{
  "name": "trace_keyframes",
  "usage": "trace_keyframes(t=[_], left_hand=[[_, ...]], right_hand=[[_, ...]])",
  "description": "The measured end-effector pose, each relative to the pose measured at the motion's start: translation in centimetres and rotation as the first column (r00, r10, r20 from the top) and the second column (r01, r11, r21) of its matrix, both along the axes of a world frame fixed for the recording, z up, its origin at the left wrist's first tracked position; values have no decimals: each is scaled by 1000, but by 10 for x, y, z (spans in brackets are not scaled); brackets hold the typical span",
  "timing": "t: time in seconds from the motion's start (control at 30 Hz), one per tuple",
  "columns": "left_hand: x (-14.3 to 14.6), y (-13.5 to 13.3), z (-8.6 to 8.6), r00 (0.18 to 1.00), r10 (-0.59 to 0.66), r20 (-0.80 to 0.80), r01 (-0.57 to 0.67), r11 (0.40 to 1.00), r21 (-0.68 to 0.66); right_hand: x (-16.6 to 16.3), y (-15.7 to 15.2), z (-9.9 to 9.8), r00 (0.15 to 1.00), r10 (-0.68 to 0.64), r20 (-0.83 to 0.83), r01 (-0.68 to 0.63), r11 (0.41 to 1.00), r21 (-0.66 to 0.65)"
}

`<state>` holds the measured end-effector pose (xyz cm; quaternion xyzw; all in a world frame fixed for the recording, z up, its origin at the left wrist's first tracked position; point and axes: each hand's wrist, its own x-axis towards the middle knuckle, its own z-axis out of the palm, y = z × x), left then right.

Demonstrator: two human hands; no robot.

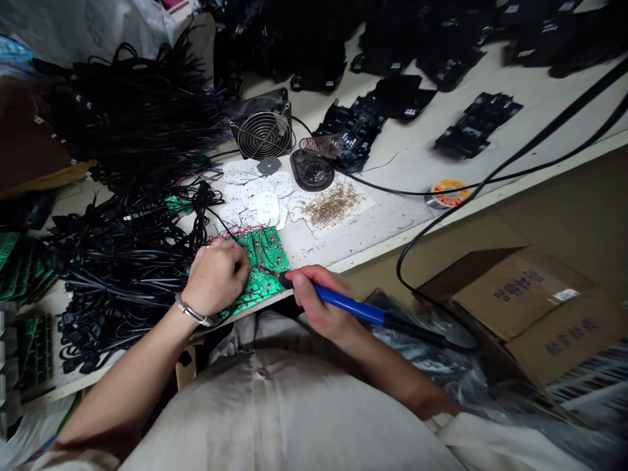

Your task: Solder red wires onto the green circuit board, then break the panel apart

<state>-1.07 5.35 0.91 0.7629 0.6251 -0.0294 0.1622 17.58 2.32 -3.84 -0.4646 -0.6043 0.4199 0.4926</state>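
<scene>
My right hand [321, 301] is closed round the blue handle of a soldering iron [350, 305]. The iron's tip points left over a green circuit board panel [267, 252] at the table's front edge. Thin red and black wires stand up from the panel's far part. On the panel's left side rests my left hand [218, 275], with a metal bracelet at the wrist. Its fingers are curled together near a black wire; what lies between the fingertips is hidden.
Bundled black cables [132, 261] heap up at left, beside stacked green boards [19, 268]. Behind the panel are white discs [260, 190], a small fan [263, 127], a coil iron stand [318, 160] and solder crumbs [333, 206]. A solder spool [447, 194] and cardboard box [524, 288] are at right.
</scene>
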Motion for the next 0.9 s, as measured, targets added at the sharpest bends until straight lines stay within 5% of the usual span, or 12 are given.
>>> trace_keyframes(t=[0.5, 0.7, 0.9], left_hand=[[1, 1, -1, 1000, 20, -6, -20, 1000, -8], [1, 1, -1, 1000, 20, -10, -20, 1000, -8], [2, 1, 0, 1000, 16, -18, -16, 1000, -10]], right_hand=[[3, 1, -6, 996, 22, -91, -36, 987, -155], [9, 1, -10, 911, -282, -300, 222, 950, -220], [12, 0, -14, 856, -355, -375, 296, 932, -208]])
